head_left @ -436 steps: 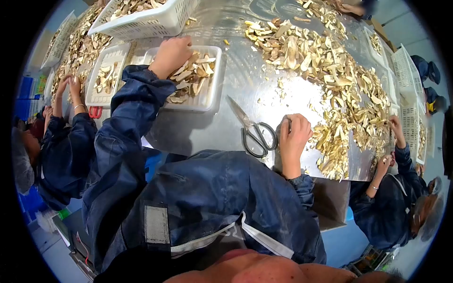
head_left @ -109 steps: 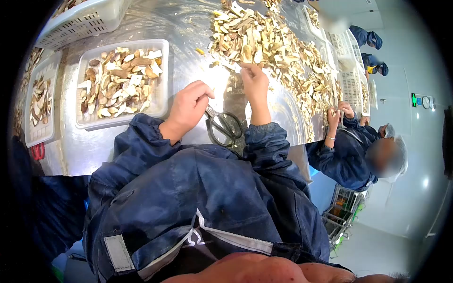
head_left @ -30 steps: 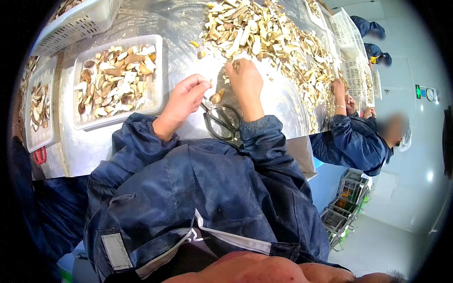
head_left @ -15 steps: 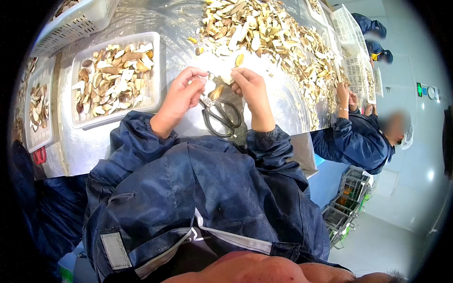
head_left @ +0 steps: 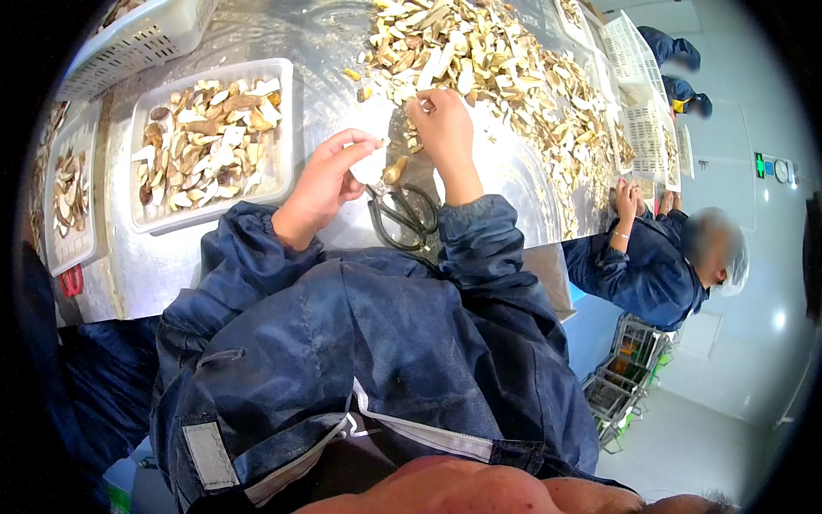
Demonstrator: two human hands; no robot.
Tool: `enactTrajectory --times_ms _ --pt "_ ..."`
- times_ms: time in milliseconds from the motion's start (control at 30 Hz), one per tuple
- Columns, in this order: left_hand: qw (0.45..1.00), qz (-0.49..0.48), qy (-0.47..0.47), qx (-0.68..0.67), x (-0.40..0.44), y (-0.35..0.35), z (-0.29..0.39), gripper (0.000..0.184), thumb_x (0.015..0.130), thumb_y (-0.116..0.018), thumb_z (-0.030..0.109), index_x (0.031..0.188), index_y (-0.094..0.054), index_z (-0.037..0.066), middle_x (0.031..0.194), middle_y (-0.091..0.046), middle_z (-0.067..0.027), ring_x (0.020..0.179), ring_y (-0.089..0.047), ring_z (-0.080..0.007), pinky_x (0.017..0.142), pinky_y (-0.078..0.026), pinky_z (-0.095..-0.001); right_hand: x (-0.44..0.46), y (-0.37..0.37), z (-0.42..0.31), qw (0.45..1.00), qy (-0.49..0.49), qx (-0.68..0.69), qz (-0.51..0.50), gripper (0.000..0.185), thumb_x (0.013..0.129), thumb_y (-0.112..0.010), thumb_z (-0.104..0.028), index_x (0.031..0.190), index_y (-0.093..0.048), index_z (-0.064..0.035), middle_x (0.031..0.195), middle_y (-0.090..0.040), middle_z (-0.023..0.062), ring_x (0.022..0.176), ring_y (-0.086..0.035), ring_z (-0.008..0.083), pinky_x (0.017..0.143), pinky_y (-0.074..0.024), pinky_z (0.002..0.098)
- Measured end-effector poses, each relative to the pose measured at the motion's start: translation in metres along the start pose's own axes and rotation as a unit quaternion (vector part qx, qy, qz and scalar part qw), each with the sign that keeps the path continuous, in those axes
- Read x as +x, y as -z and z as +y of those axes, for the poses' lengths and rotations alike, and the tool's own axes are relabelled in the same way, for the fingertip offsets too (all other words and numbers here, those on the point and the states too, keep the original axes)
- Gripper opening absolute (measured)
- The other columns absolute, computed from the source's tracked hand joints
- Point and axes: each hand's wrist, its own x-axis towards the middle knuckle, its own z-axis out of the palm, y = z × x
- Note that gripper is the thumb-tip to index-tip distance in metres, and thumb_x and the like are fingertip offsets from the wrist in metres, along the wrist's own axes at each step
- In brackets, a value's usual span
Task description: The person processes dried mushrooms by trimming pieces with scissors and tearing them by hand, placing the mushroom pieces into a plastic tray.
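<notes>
My left hand (head_left: 328,178) is closed, with a white mushroom slice (head_left: 369,164) pinched between thumb and fingers. Farther out, my right hand (head_left: 444,127) reaches over the near edge of a pile of sliced mushrooms (head_left: 462,51), fingers curled together; what they hold, if anything, is hidden. Between and below the hands, black-handled scissors (head_left: 402,218) lie on the metal table, their blades partly out of sight. A brownish mushroom piece (head_left: 396,170) lies just above the scissors' pivot, beside the white slice.
On the left stands a white tray (head_left: 288,128) of mushroom slices, with a smaller tray (head_left: 51,214) beyond it. A perforated basket (head_left: 145,43) stands at the upper left. White baskets (head_left: 646,128) line the far right, where a co-worker (head_left: 642,265) leans at the table (head_left: 330,94).
My right hand has moved up and away from my left, towards the pile, and the yellowish piece at its fingertips no longer shows. The co-worker's hands have shifted. My left hand has barely moved.
</notes>
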Motion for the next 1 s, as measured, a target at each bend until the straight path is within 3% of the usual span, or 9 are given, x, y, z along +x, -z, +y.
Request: enactTrajectory --times_ms 33,233,333,500,667,767,867,900,1000 --pt "1.0 -0.004 -0.002 -0.013 0.0 0.001 0.002 0.016 0.098 -0.056 0.018 0.109 -0.06 0.006 0.072 -0.054 0.0012 0.051 -0.043 -0.0064 0.045 -0.031 -0.0219 0.001 -0.003 0.0 1.0 -0.004 -0.003 -0.003 0.02 0.081 -0.074 -0.022 0.09 -0.07 -0.0054 0.09 -0.065 0.0133 0.087 -0.065 0.0349 0.072 -0.0522 0.0436" --pt "0.996 -0.028 -0.013 -0.082 -0.003 0.007 0.003 0.016 0.095 -0.052 0.012 0.107 -0.06 0.005 0.078 -0.056 -0.0036 0.057 -0.049 -0.0119 0.047 -0.034 -0.0243 -0.007 0.0 0.007 0.998 0.02 -0.063 -0.02 0.023 0.082 -0.074 -0.023 0.096 -0.072 -0.0045 0.09 -0.065 0.0132 0.078 -0.065 0.0303 0.069 -0.0519 0.039" --pt "0.994 -0.033 -0.017 -0.1 -0.003 0.005 0.003 0.015 0.095 -0.051 0.014 0.104 -0.059 0.004 0.077 -0.056 -0.0067 0.06 -0.052 -0.0164 0.051 -0.037 -0.0266 -0.015 0.011 0.009 0.998 -0.015 0.014 -0.056 0.025 0.081 -0.075 -0.021 0.099 -0.072 -0.0046 0.09 -0.064 0.0136 0.079 -0.065 0.0314 0.069 -0.0516 0.0389" --pt "0.99 -0.05 -0.018 -0.129 0.0 0.009 -0.003 0.013 0.093 -0.048 0.015 0.095 -0.056 0.005 0.077 -0.056 -0.0082 0.065 -0.054 -0.0204 0.056 -0.04 -0.0298 -0.014 0.011 0.001 0.999 0.041 0.005 -0.02 0.026 0.08 -0.076 -0.02 0.1 -0.071 -0.0047 0.091 -0.064 0.0143 0.082 -0.064 0.0327 0.071 -0.0513 0.0394" --pt "0.984 -0.066 -0.026 -0.162 0.0 0.012 -0.003 0.012 0.093 -0.047 0.015 0.093 -0.054 0.006 0.084 -0.056 -0.0082 0.067 -0.056 -0.0209 0.056 -0.041 -0.0303 -0.021 0.011 -0.001 0.996 0.067 -0.003 -0.05 0.023 0.079 -0.075 -0.018 0.097 -0.071 -0.0046 0.089 -0.064 0.0138 0.079 -0.064 0.0319 0.07 -0.0516 0.0387" --pt "0.98 -0.061 -0.024 -0.187 -0.002 0.006 -0.004 0.013 0.095 -0.046 0.017 0.094 -0.054 0.007 0.088 -0.055 -0.0075 0.065 -0.054 -0.0177 0.051 -0.041 -0.0273 -0.032 0.031 0.001 0.998 0.018 0.006 -0.064 0.018 0.08 -0.074 -0.016 0.093 -0.071 -0.0044 0.086 -0.065 0.013 0.074 -0.064 0.0295 0.067 -0.0515 0.0369" --pt "0.979 -0.059 -0.01 -0.195 -0.004 0.004 0.0 0.014 0.098 -0.046 0.019 0.098 -0.054 0.007 0.092 -0.055 -0.0082 0.067 -0.055 -0.0179 0.052 -0.041 -0.0278 -0.037 0.044 0.03 0.999 -0.004 -0.039 -0.006 0.015 0.078 -0.075 -0.015 0.087 -0.07 -0.0032 0.081 -0.066 0.0136 0.073 -0.065 0.0318 0.068 -0.0517 0.042" --pt "0.979 -0.06 -0.002 -0.196 -0.004 0.004 -0.001 0.014 0.098 -0.047 0.019 0.099 -0.054 0.007 0.093 -0.056 -0.0088 0.068 -0.055 -0.0188 0.055 -0.041 -0.0288 -0.034 0.047 0.032 0.998 -0.041 -0.04 0.015 0.012 0.083 -0.069 -0.015 0.088 -0.072 -0.0041 0.084 -0.066 0.0137 0.072 -0.065 0.0277 0.067 -0.0517 0.036" --pt "0.98 -0.067 0.003 -0.189 -0.002 0.001 -0.003 0.013 0.1 -0.045 0.017 0.104 -0.052 0.006 0.09 -0.055 -0.0077 0.064 -0.05 -0.0141 0.049 -0.04 -0.0249 -0.02 0.036 0.022 0.997 -0.034 0.03 0.063 0.017 0.085 -0.069 -0.021 0.087 -0.072 -0.0039 0.083 -0.066 0.0139 0.074 -0.066 0.0298 0.069 -0.0518 0.0384"
